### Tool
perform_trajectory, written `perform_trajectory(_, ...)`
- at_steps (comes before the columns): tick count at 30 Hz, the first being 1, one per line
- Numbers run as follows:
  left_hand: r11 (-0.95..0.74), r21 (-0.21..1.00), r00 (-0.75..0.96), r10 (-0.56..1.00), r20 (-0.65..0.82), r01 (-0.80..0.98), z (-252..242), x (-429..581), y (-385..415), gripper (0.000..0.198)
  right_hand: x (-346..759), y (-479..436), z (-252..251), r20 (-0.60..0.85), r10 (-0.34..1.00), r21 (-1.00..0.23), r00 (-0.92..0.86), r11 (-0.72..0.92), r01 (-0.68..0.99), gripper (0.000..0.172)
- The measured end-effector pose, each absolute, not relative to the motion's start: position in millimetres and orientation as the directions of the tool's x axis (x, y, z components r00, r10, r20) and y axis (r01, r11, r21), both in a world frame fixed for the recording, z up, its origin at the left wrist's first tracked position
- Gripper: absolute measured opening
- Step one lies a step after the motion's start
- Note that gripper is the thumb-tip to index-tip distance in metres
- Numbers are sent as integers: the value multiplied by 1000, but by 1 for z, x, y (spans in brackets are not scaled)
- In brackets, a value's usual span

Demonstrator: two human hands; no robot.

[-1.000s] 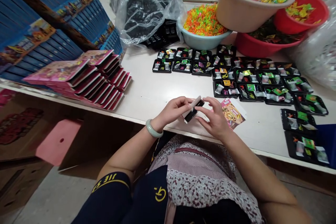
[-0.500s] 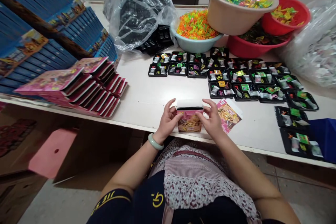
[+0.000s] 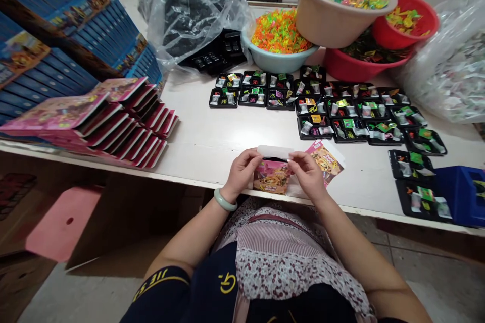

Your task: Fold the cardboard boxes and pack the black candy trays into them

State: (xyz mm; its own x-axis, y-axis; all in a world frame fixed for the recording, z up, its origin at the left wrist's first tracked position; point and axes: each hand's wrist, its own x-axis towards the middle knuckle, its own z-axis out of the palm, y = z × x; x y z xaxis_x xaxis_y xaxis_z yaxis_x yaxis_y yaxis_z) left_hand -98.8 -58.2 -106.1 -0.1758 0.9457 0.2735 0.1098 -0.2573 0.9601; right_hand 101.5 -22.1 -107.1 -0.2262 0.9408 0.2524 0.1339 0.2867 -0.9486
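Close to the table's front edge, a small pink printed box (image 3: 272, 177) lies between my two hands. Its white end flap (image 3: 275, 152) stands up beyond a dark opening. My left hand (image 3: 244, 170) pinches the box's left upper corner, thumb and fingers together. On the other side my right hand (image 3: 306, 171) grips the right upper corner in the same way. A flat pink printed carton (image 3: 329, 160) lies on the table just right of my right hand, partly covered by it.
Black trays (image 3: 348, 130) of small wrapped items spread over the table's right half. Behind them stand a beige tub (image 3: 322, 22), a light blue basin (image 3: 280, 63) and red basins (image 3: 341, 68). Stacked pink boxes (image 3: 87, 116) and blue boxes (image 3: 125, 25) fill the left, near a clear plastic bag (image 3: 166, 20).
My fingers have closed in on the box's upper corners from a more spread position. The white flap shows more upright, and less of the dark opening is visible.
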Motion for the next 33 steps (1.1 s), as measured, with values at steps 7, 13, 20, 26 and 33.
perform_trajectory(7,-429,894,105,902,418,130,-96,-107,-63,12,109,-29,-87,333,851,-880,-407,436,191,10)
perform_trajectory(13,-329,929,-7,942,335,171,-86,-100,-60,8,98,-33,-73,299,884,-884,-358,398,245,5)
perform_trajectory(20,-529,834,344,821,456,158,-84,-122,-61,11,115,-41,-81,439,750,-754,-494,607,252,8)
perform_trajectory(26,-415,877,217,904,368,244,-88,-125,-65,22,104,-46,-95,429,789,-770,-439,574,279,14)
perform_trajectory(33,-424,832,-167,848,504,357,-93,-108,-39,19,186,-19,-78,350,907,-848,-236,413,332,49)
